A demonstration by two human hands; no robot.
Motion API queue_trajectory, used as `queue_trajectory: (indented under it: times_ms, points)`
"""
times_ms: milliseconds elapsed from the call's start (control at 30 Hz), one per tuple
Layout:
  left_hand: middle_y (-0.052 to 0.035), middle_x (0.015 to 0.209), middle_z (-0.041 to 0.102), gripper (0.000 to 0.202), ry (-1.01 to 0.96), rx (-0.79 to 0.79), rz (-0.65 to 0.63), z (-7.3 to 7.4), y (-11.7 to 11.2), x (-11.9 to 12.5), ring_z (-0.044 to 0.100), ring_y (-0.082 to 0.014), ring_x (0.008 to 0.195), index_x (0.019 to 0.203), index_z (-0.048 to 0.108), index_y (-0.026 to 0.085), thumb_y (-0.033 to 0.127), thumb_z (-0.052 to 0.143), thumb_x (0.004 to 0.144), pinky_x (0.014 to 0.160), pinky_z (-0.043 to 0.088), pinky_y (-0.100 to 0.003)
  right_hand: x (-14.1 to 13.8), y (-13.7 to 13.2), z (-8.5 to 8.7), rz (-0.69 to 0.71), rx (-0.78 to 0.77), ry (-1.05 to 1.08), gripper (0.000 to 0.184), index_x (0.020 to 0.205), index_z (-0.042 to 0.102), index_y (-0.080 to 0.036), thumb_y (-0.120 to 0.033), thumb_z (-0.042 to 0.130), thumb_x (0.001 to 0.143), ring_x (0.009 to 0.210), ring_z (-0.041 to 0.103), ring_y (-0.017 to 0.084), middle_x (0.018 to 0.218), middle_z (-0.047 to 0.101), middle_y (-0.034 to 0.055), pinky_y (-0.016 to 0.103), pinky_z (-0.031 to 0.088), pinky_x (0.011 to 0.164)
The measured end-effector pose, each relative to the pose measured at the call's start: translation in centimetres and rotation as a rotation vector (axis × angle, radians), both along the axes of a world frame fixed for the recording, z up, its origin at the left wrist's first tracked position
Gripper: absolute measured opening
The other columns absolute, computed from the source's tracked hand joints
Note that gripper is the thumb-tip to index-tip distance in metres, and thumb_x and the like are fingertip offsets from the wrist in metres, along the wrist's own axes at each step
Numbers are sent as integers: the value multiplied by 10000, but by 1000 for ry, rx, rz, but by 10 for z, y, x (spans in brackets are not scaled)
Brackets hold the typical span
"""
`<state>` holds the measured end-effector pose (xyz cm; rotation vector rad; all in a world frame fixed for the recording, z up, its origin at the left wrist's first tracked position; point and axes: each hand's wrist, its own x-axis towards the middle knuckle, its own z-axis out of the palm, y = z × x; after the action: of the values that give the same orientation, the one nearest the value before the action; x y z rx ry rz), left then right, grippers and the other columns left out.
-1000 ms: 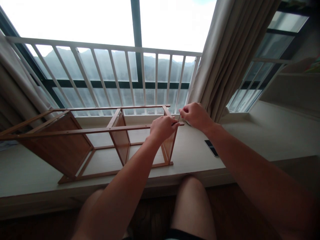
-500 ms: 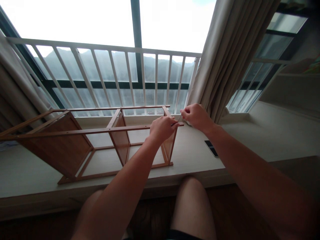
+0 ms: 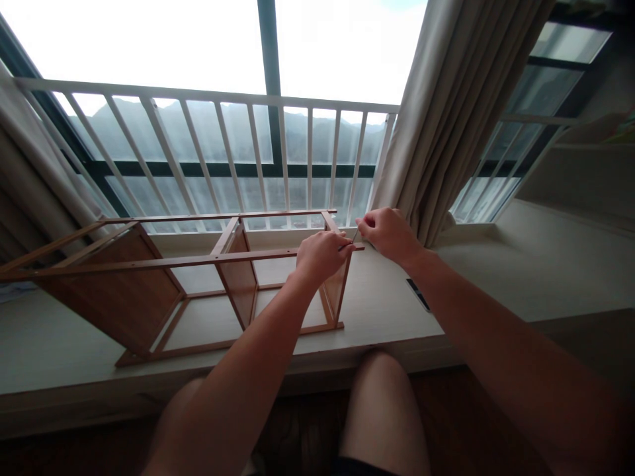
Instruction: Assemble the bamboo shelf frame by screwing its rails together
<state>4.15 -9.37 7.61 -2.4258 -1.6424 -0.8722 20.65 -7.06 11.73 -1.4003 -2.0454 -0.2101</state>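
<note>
A brown wooden shelf rack (image 3: 173,264) lies on its side on the pale window ledge, with its slim rails running left to right. My left hand (image 3: 321,254) is closed over the right end of its upper front rail, fingertips at the corner joint. Just to the right, my right hand (image 3: 387,230) pinches a thin metal hex key (image 3: 355,234). The key slants down to the rail end beside my left fingertips. Its lower tip and any screw there are hidden by the fingers.
A dark phone (image 3: 417,293) lies on the ledge (image 3: 377,317), partly behind my right forearm. White railing bars (image 3: 253,139) stand behind the rack, before the window. A beige curtain (image 3: 446,119) hangs at the right. My knees are below the ledge's front edge.
My right hand has shifted very slightly left and down with the hex key. The right forearm now covers more of the phone. My left hand and the rack stay in place.
</note>
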Motion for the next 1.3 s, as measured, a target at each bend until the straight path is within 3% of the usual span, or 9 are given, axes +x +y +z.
queue_trajectory:
  times_ms: [133, 300, 467, 833, 1000, 1167, 1300]
  points:
    - [-2, 1063, 744, 282, 21, -5, 5, 1, -2, 0, 652, -231, 981, 1011, 755, 353, 464, 509, 928, 745, 449, -326, 1, -1, 4, 92, -7, -55, 373, 644, 645, -172, -389, 489, 904, 538, 467, 144, 565, 589, 33, 284, 321, 569]
    - [-21, 1025, 749, 313, 42, -5, 20, 3, -3, -1, 659, -237, 933, 1042, 748, 345, 533, 551, 886, 730, 447, -319, 8, 7, 16, 256, -136, -125, 270, 764, 685, -171, -325, 511, 901, 631, 536, 144, 651, 629, 22, 254, 345, 604]
    - [-31, 979, 746, 328, 47, -5, 13, 4, -4, -2, 657, -239, 870, 1022, 745, 324, 552, 567, 867, 691, 436, -313, 12, 15, 29, 392, -90, -275, 202, 801, 728, -187, -264, 555, 873, 783, 590, 156, 852, 696, 45, 244, 382, 709]
    - [-22, 954, 741, 300, 52, -11, 6, 6, -6, -2, 649, -229, 828, 1005, 746, 327, 527, 563, 874, 664, 435, -311, 6, 10, 35, 376, -186, -282, 238, 855, 778, -187, -202, 541, 856, 783, 650, 195, 771, 746, 57, 279, 429, 749]
    - [-18, 1006, 741, 304, 49, -16, 19, 6, -6, -2, 653, -232, 867, 1047, 738, 340, 522, 567, 873, 673, 436, -309, 7, 9, 34, 417, -238, -261, 397, 902, 780, -182, 18, 491, 718, 776, 652, 163, 805, 745, 38, 238, 455, 739]
    - [-22, 961, 741, 293, 67, 0, 19, 5, -4, -2, 653, -237, 845, 1001, 742, 339, 530, 562, 871, 655, 422, -311, 8, 9, 32, 488, -196, -98, 481, 1160, 697, -187, 2, 494, 768, 737, 668, 138, 796, 749, 17, 235, 479, 752]
    - [-25, 950, 738, 293, 85, 20, 20, 5, -4, -2, 652, -230, 837, 949, 741, 320, 536, 559, 872, 643, 416, -306, 6, 10, 30, 491, -176, -153, 381, 914, 781, -162, 13, 502, 721, 713, 663, 139, 725, 734, 18, 223, 472, 708]
